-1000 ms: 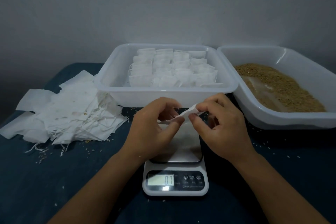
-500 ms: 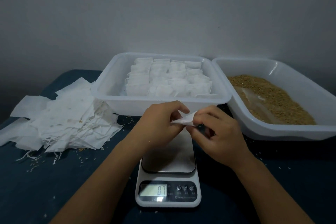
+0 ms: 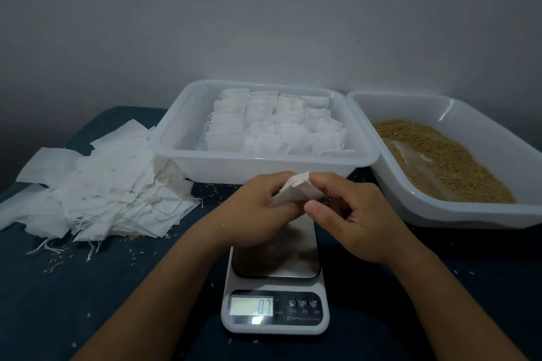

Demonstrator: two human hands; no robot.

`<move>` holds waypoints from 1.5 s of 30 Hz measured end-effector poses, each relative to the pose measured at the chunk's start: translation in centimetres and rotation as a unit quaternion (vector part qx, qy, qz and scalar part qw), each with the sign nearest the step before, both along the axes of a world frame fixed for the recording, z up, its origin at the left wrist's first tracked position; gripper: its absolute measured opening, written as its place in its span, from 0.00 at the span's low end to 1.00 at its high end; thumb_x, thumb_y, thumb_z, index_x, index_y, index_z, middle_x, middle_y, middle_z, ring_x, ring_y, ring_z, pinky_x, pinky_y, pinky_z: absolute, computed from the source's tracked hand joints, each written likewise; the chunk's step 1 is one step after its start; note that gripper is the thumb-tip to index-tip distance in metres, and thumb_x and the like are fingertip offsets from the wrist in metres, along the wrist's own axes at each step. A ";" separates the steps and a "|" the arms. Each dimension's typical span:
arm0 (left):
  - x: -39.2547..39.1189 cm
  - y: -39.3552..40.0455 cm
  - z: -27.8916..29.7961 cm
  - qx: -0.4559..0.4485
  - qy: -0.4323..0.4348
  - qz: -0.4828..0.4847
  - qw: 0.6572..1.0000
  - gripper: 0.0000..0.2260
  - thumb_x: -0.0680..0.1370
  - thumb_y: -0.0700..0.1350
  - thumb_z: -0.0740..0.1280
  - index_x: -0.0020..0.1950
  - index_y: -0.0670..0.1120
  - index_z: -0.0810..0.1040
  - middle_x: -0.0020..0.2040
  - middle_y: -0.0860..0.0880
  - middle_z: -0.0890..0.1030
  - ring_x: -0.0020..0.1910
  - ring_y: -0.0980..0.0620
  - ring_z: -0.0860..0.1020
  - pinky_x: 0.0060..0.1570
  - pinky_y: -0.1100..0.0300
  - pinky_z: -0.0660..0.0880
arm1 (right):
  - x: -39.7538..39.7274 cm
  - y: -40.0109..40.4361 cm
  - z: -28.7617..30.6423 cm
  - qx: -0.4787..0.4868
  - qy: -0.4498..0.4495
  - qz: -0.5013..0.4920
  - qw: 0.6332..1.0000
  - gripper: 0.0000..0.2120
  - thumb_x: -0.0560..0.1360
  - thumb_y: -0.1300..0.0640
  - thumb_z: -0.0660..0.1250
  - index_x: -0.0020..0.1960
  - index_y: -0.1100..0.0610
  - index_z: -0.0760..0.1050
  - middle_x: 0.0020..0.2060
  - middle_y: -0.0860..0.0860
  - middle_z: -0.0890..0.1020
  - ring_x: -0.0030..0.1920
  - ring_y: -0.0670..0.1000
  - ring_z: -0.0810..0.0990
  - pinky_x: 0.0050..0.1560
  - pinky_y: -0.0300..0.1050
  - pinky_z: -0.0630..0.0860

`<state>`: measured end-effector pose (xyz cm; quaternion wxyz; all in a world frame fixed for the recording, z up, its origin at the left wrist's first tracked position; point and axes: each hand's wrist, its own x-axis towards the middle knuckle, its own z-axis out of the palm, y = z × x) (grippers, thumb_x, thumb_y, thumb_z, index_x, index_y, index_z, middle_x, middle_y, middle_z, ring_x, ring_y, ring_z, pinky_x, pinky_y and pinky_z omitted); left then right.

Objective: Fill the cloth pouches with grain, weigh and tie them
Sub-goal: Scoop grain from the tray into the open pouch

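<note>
Pouch (image 3: 296, 191) of thin white cloth, pinched between left hand (image 3: 258, 208) and right hand (image 3: 352, 214) above the scale (image 3: 275, 313). It looks light, soft and floppy; best held at its open edge.

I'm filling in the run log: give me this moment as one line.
step: handling pouch | left hand: holds pouch | right hand: pinches pouch | place: above scale | grain tub: untouched
</note>
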<state>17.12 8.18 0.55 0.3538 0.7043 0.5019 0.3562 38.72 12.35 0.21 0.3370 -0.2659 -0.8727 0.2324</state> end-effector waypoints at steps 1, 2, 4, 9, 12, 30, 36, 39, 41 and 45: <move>0.0 0.0 0.1 -0.002 -0.004 -0.004 1.000 0.09 0.81 0.41 0.69 0.60 0.50 0.82 0.52 0.52 0.85 0.51 0.51 0.83 0.56 0.45 0.80 | 0.1 0.1 0.2 -0.001 -0.012 0.002 1.000 0.11 0.80 0.48 0.69 0.62 0.40 0.77 0.33 0.38 0.78 0.28 0.44 0.73 0.34 0.29 0.68; 0.0 0.1 0.2 -0.005 -0.010 -0.009 1.000 0.09 0.81 0.40 0.70 0.60 0.50 0.82 0.50 0.53 0.85 0.49 0.53 0.82 0.54 0.47 0.80 | 0.2 0.3 0.4 -0.003 -0.027 0.002 1.000 0.08 0.79 0.49 0.70 0.59 0.45 0.79 0.33 0.39 0.78 0.29 0.45 0.74 0.33 0.31 0.68; 0.0 0.2 0.5 -0.021 -0.023 -0.022 0.999 0.10 0.81 0.41 0.71 0.60 0.52 0.81 0.47 0.56 0.83 0.45 0.57 0.80 0.49 0.52 0.79 | 0.4 0.5 0.9 -0.019 -0.045 0.004 0.999 0.04 0.80 0.49 0.69 0.54 0.46 0.81 0.32 0.44 0.78 0.29 0.49 0.74 0.31 0.38 0.69; -0.3 0.8 2.0 -0.078 -0.033 -0.097 0.992 0.16 0.79 0.35 0.72 0.66 0.45 0.78 0.58 0.42 0.82 0.55 0.49 0.82 0.59 0.44 0.79 | 0.6 0.4 2.0 -0.018 -0.086 0.032 0.996 0.10 0.82 0.49 0.67 0.63 0.43 0.77 0.40 0.35 0.82 0.29 0.51 0.77 0.31 0.38 0.72; -0.3 1.3 2.6 -0.127 -0.019 -0.180 0.975 0.14 0.80 0.31 0.68 0.66 0.37 0.76 0.56 0.39 0.82 0.54 0.41 0.81 0.57 0.41 0.80 | 0.9 0.4 2.6 -0.016 -0.106 0.035 0.994 0.12 0.82 0.49 0.68 0.65 0.43 0.78 0.36 0.34 0.79 0.29 0.47 0.74 0.34 0.32 0.67; -0.9 1.6 0.8 -0.095 -0.027 -0.051 0.994 0.05 0.75 0.42 0.75 0.49 0.48 0.81 0.41 0.53 0.81 0.41 0.56 0.78 0.44 0.60 0.75 | 1.2 -0.2 5.9 -0.067 -0.093 0.010 0.993 0.13 0.81 0.40 0.64 0.61 0.42 0.81 0.43 0.30 0.83 0.30 0.43 0.85 0.35 0.30 0.76; -0.8 1.4 -0.6 0.037 -0.012 0.041 0.998 0.08 0.77 0.47 0.76 0.51 0.52 0.79 0.44 0.54 0.81 0.41 0.56 0.79 0.44 0.61 0.74 | 6.5 6.1 7.2 0.009 -0.064 -0.373 0.926 0.11 0.79 0.40 0.67 0.58 0.42 0.80 0.49 0.42 0.86 0.45 0.45 0.85 0.52 0.49 0.80; -0.7 1.3 -1.4 0.054 -0.010 0.052 0.997 0.10 0.77 0.53 0.76 0.52 0.54 0.76 0.44 0.53 0.81 0.42 0.49 0.79 0.44 0.52 0.77 | 10.5 9.4 6.6 -0.075 -0.287 -0.471 0.831 0.24 0.80 0.39 0.66 0.69 0.53 0.76 0.63 0.54 0.83 0.61 0.58 0.80 0.60 0.53 0.75; -0.4 1.3 -1.6 0.075 -0.006 0.053 0.996 0.12 0.77 0.56 0.76 0.52 0.53 0.75 0.44 0.52 0.80 0.42 0.49 0.78 0.42 0.55 0.75 | 11.5 10.2 6.0 -0.131 -0.376 -0.471 0.787 0.30 0.80 0.36 0.63 0.72 0.56 0.76 0.65 0.56 0.81 0.62 0.59 0.79 0.59 0.53 0.75; 0.6 1.4 -1.7 0.102 -0.014 0.060 0.993 0.13 0.76 0.58 0.75 0.49 0.54 0.75 0.42 0.53 0.79 0.37 0.57 0.74 0.37 0.68 0.70 | 12.2 11.3 4.6 -0.152 -0.446 -0.440 0.765 0.17 0.77 0.42 0.70 0.52 0.57 0.83 0.46 0.53 0.84 0.46 0.55 0.81 0.47 0.47 0.74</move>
